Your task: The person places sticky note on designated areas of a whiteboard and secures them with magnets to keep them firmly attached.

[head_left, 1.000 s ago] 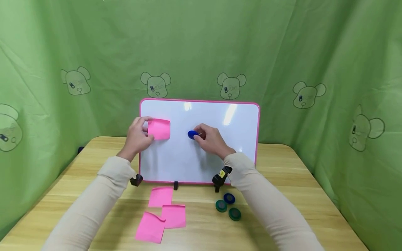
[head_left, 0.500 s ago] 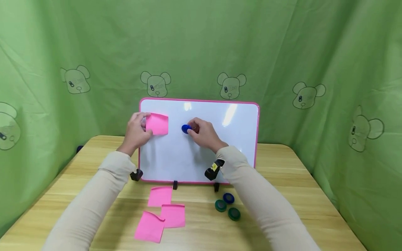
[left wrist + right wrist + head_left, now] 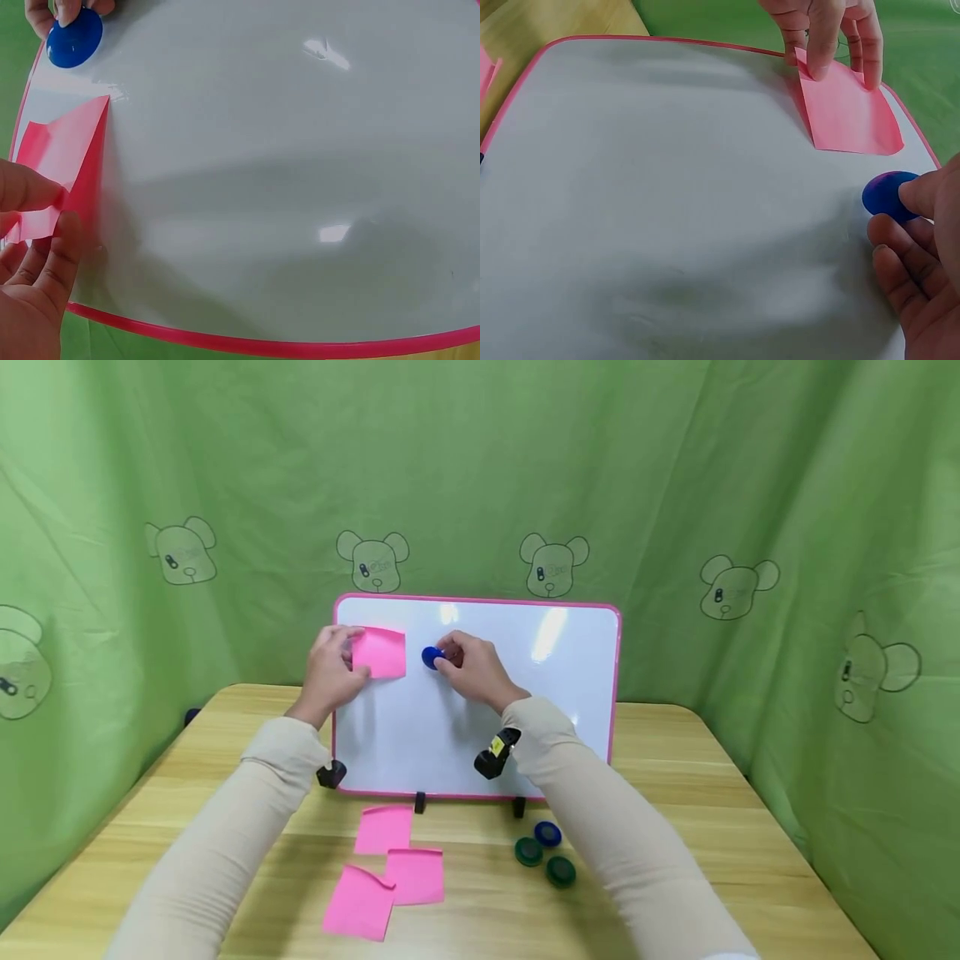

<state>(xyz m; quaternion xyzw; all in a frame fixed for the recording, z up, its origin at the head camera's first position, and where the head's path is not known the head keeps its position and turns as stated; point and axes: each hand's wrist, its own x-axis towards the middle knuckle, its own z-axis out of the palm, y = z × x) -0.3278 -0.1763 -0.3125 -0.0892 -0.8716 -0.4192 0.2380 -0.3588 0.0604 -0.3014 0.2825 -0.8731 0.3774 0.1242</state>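
Observation:
A pink sticky note [image 3: 381, 653] is pinched at its left edge by my left hand [image 3: 332, 670], over the upper left of the whiteboard [image 3: 480, 743]. In the left wrist view the note [image 3: 86, 165] bends away from the board, thumb on one side and fingers on the other. My right hand [image 3: 480, 670] holds a round blue magnet [image 3: 431, 657] between thumb and fingers, just right of the note. The right wrist view has the magnet [image 3: 889, 193] close over the board, below the note's free edge.
Three more pink sticky notes [image 3: 358, 903] lie on the wooden table [image 3: 675, 827] before the board. To their right are two green magnets [image 3: 561, 872] and one blue magnet [image 3: 547, 834]. Small black feet [image 3: 420, 802] support the pink-framed board. Green curtains [image 3: 480, 468] surround the table.
My right hand has carried the blue magnet left and upward, closer to the note. My left hand has raised the note slightly. The notes and magnets on the table stay put.

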